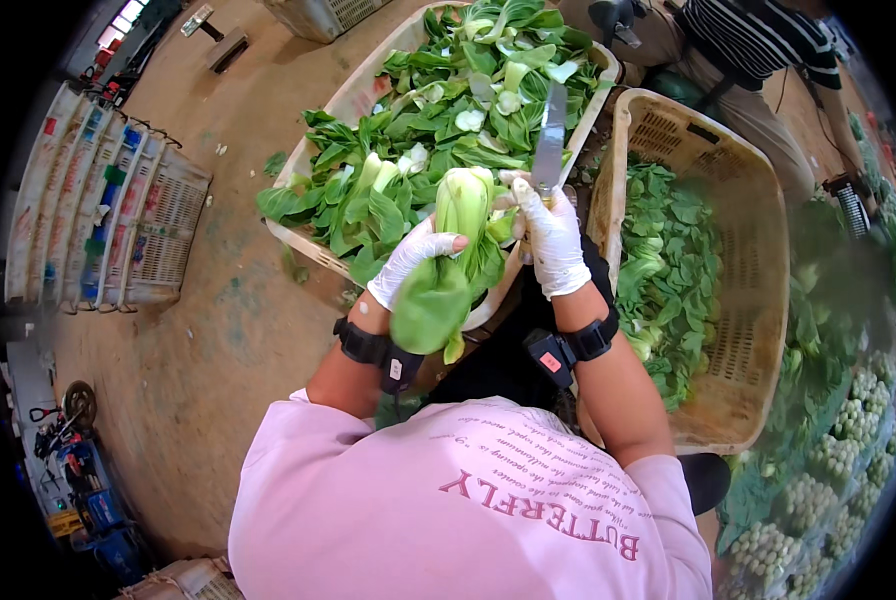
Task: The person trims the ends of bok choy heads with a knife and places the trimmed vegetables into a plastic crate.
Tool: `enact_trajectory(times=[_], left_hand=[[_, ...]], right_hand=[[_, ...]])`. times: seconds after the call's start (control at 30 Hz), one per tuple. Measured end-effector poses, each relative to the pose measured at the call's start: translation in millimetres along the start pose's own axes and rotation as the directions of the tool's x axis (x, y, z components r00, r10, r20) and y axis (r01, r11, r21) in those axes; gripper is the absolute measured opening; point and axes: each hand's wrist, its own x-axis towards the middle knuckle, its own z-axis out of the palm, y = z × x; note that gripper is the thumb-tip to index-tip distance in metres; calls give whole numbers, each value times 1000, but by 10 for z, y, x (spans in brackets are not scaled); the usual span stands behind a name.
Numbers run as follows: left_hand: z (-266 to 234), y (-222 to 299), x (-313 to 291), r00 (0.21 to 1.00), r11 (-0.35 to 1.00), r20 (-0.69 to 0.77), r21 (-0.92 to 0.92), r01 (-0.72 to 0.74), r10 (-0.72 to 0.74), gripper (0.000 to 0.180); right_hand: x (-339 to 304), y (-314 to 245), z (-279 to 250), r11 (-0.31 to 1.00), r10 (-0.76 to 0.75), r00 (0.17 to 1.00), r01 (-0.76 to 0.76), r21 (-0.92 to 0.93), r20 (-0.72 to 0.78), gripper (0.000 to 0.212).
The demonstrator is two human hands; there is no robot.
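Observation:
A head of bok choy (pixel 465 207) is gripped in my gloved left hand (pixel 415 262), its pale base up and its leaves hanging down toward me. In my gloved right hand (pixel 551 235) is a knife (pixel 549 140), the broad blade pointing up and away from me. The right fingers are close beside the bok choy; whether they touch it I cannot tell. Just beyond both hands, a pale plastic crate (pixel 313 245) is heaped with loose bok choy leaves (pixel 373 210) and trimmed bits.
To my right stands a deep crate (pixel 743 330) partly filled with bok choy (pixel 658 270). Bundled bok choy (pixel 808 500) lies at the far right. Stacked crates (pixel 118 210) stand on the floor at left. Another person (pixel 758 50) sits at the upper right.

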Motion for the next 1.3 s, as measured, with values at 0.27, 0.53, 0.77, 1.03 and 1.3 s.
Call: enact_trajectory(times=[0.27, 0.53, 0.77, 1.03, 1.3], left_hand=[[28, -139, -127, 999, 902, -28, -432, 26, -42, 46], [123, -312, 57, 835, 469, 38, 813, -345, 549, 64], [-184, -474, 254, 811, 855, -342, 398, -333, 475, 38], [-144, -292, 71, 897, 942, -335, 270, -201, 288, 33], [-222, -430, 113, 945, 902, -229, -312, -300, 235, 47]], right_hand=[[-66, -117, -48, 960, 258, 936, -277, 49, 238, 31], [82, 84, -75, 890, 177, 984, -161, 428, 1, 23], [-43, 174, -23, 905, -347, 925, 373, -204, 156, 43], [-110, 47, -7, 869, -261, 914, 363, -337, 311, 32], [-98, 58, -69, 1000, -2, 1000, 2, -23, -18, 30]])
